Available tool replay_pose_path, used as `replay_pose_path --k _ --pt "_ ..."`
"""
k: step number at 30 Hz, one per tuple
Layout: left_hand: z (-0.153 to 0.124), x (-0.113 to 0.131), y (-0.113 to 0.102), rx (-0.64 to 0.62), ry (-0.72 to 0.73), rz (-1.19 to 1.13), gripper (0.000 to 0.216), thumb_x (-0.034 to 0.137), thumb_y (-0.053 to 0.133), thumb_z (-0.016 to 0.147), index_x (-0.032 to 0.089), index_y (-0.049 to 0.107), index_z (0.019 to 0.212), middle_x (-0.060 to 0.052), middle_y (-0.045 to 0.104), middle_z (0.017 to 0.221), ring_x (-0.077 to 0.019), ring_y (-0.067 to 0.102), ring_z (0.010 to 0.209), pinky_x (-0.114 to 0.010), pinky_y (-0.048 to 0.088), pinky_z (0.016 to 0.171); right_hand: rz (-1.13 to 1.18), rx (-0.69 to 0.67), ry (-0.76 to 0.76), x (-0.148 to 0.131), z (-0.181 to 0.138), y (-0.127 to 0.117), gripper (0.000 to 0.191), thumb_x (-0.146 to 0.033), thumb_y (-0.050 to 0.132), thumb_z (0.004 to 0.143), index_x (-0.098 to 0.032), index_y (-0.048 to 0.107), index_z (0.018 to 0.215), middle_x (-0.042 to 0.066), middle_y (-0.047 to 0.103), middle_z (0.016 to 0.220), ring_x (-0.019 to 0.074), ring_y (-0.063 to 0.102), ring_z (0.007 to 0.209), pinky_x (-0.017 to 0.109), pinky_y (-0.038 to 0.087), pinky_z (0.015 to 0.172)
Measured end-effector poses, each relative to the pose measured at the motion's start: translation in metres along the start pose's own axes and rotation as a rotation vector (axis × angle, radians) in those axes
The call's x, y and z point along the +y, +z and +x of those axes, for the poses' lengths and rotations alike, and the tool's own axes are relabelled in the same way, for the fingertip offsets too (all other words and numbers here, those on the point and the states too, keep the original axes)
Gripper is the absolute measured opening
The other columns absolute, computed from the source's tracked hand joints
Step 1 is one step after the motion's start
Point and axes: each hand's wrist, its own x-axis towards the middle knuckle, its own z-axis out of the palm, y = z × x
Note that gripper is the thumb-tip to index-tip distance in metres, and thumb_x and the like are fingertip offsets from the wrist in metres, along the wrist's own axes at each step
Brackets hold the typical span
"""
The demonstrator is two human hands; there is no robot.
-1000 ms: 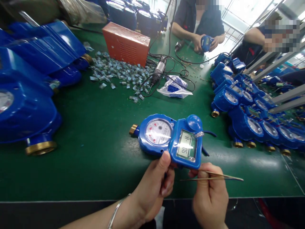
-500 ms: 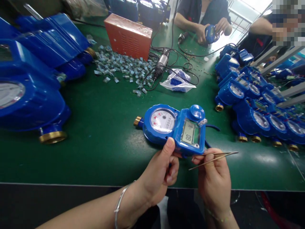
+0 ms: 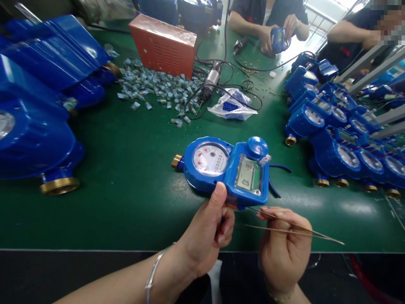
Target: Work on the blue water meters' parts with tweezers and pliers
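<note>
A blue water meter (image 3: 232, 179) with a round dial and a lit digital display is tilted up over the table's front. My left hand (image 3: 207, 236) grips its lower edge, thumb on the front of the casing, other fingers curled behind. The brass fitting (image 3: 177, 161) points left, and a dark blue cable (image 3: 276, 188) sticks out on the right. Just below the meter's lower right corner, my right hand (image 3: 284, 245) is closed on metal tweezers (image 3: 316, 234). Their two tips are spread and point left; one reaches close to the casing's underside, and whether it touches I cannot tell.
Large blue meters (image 3: 38, 139) stand at left, rows of meters (image 3: 357, 156) at right. Behind lie small clear-and-blue parts (image 3: 158, 86), an orange box (image 3: 163, 46), an electric screwdriver (image 3: 211, 80) with its cord, and a plastic bag (image 3: 232, 105) of blue pieces. Co-workers' hands (image 3: 267, 40) are beyond.
My right hand has moved down and slightly right from the casing, turning the tweezers so their joined end points lower right. The meter shifted slightly left in view; its display digits changed.
</note>
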Motion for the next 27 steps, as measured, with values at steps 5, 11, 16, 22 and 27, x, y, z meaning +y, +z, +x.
replay_pose_path --k 5,11,16,22,27 --pt "-0.003 -0.002 -0.001 0.007 0.008 -0.008 0.068 0.081 0.046 0.069 0.016 0.041 0.052 0.006 0.030 0.042 -0.0027 0.018 0.035 -0.021 0.007 0.039 -0.004 -0.040 0.014 0.002 -0.002 0.004 0.012 -0.011 0.046 0.092 -0.019 0.054 0.096 0.002 0.062 0.086 0.0140 0.060 0.074 0.030 0.048 0.069" --pt "-0.002 -0.005 -0.004 0.021 0.041 0.008 0.067 0.082 0.046 0.067 0.015 0.049 0.068 0.004 0.042 0.051 -0.0039 0.025 0.040 -0.019 0.010 0.039 0.050 -0.114 0.029 0.000 -0.005 0.006 0.014 -0.012 0.042 0.093 -0.020 0.053 0.096 0.001 0.061 0.085 0.0135 0.060 0.077 0.028 0.050 0.067" --pt "0.000 -0.001 -0.003 -0.011 0.046 0.061 0.078 0.086 0.045 0.062 0.011 0.057 0.080 -0.005 0.055 0.068 -0.0063 0.037 0.047 -0.019 0.014 0.040 0.011 -0.180 0.028 0.002 -0.012 0.006 0.013 -0.014 0.042 0.094 -0.021 0.053 0.096 0.002 0.062 0.084 0.0160 0.061 0.078 0.032 0.051 0.067" --pt "0.001 -0.001 -0.006 -0.007 0.050 0.044 0.072 0.083 0.046 0.065 0.013 0.054 0.075 -0.002 0.052 0.062 -0.0056 0.035 0.044 -0.019 0.013 0.040 0.094 0.006 -0.199 -0.005 0.012 0.002 0.014 -0.009 0.054 0.086 -0.019 0.056 0.095 0.002 0.066 0.084 0.0174 0.062 0.073 0.036 0.048 0.073" --pt "-0.003 -0.001 -0.007 0.038 0.035 0.042 0.071 0.084 0.045 0.066 0.013 0.052 0.071 -0.002 0.054 0.059 -0.0047 0.034 0.042 -0.019 0.012 0.040 0.160 -0.119 -0.040 -0.005 0.044 0.008 0.006 -0.021 0.048 0.092 -0.022 0.054 0.090 0.005 0.065 0.108 0.0241 0.056 0.111 0.051 0.037 0.097"
